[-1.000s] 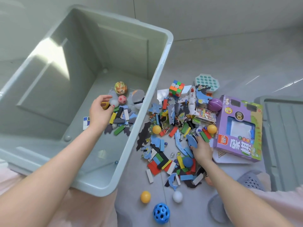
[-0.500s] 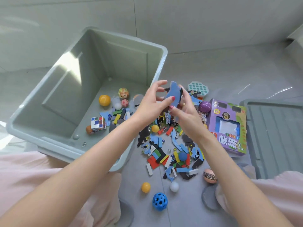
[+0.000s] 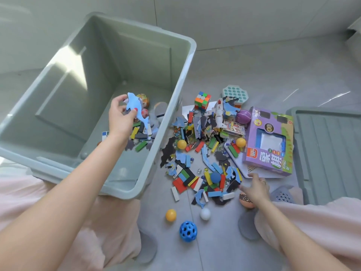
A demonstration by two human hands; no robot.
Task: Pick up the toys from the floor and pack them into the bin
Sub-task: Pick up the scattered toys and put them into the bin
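While the blue shark (image 3: 135, 108) hangs over the inside of the bin (image 3: 175, 106), left of centre, the left hand (image 3: 122, 119) pinches it between thumb and fingers above the blocks already packed. The right hand (image 3: 256, 187), fingers loosely spread and holding nothing, hovers at the lower right edge of the toy pile (image 3: 203, 157) on the floor (image 3: 254, 71). Let go too near the rim, the light flat piece could catch it and flutter out. A careless sweep could also scatter the small balls nearby.
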